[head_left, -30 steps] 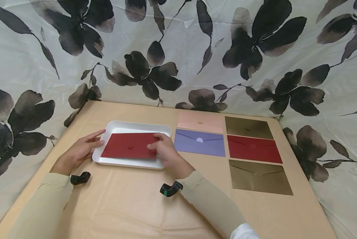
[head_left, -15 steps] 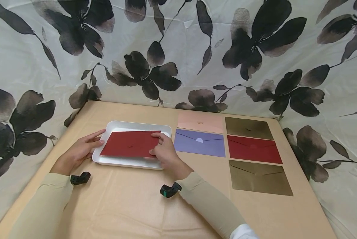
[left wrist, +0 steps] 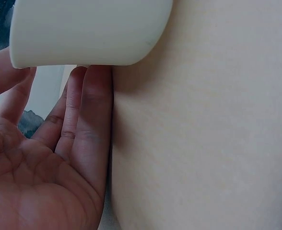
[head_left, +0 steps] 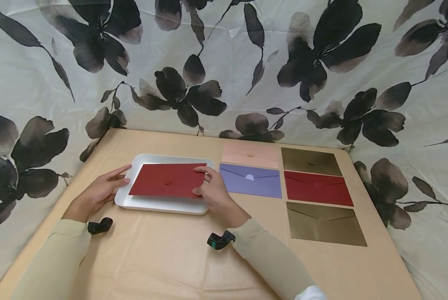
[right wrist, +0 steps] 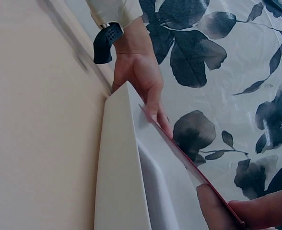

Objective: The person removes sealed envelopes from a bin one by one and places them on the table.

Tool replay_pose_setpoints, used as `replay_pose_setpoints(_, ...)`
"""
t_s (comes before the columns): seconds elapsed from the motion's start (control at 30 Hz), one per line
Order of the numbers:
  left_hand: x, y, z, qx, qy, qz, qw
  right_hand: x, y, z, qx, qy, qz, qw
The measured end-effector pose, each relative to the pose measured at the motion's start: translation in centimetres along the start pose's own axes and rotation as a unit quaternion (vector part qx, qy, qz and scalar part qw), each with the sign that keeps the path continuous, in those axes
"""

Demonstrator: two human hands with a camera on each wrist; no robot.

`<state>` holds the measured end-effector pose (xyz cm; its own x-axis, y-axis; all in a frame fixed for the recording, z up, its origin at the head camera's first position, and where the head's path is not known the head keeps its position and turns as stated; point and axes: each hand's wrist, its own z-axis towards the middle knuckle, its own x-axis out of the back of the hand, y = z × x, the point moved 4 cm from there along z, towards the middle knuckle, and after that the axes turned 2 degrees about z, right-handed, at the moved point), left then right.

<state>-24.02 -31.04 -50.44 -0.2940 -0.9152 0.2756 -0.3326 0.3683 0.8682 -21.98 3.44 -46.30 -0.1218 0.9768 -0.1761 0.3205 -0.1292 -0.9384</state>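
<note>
In the head view, my right hand (head_left: 218, 191) pinches the right edge of a red envelope (head_left: 164, 179) between thumb and fingers. The envelope is held above a shallow white tray (head_left: 149, 204), its flap side up. Seen from the right wrist, the red envelope (right wrist: 191, 165) is a thin slanted sheet over the tray (right wrist: 119, 158), its near edge between thumb and finger. My left hand (head_left: 96, 193) holds the tray's left end, with thumb and index finger at the rim. In the left wrist view, other fingers of the left hand (left wrist: 50, 172) reach below the tray's end (left wrist: 88, 33).
Right of the tray, several envelopes lie flat in two columns: pink (head_left: 250, 154), lavender (head_left: 250, 179), gold (head_left: 312, 161), red (head_left: 317, 187) and a second gold one (head_left: 325, 223). The tan-covered table (head_left: 153, 254) meets a floral cloth (head_left: 246, 62) behind it.
My right hand has raised the red envelope off the tray's floor and shifted it slightly right. The left hand stays at the tray's end. The head view has tipped slightly.
</note>
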Motion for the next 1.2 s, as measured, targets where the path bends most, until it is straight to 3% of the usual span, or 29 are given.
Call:
replay_pose_setpoints(0.37,-0.1,0.6,-0.1,-0.004,0.001,-0.008,1.0,1.9,-0.9,-1.2,0.006,-0.017,0.012,0.9998)
replay_pose_setpoints(0.6,0.0,0.1,-0.1,0.007,0.005,0.001,1.0,3.3,-1.1,-1.9,0.006,-0.029,0.008,0.9995)
replay_pose_setpoints(1.2,0.0,0.0,-0.4,0.015,0.006,0.012,0.9998,7.2,-0.3,-4.0,-0.007,-0.01,-0.015,0.9998)
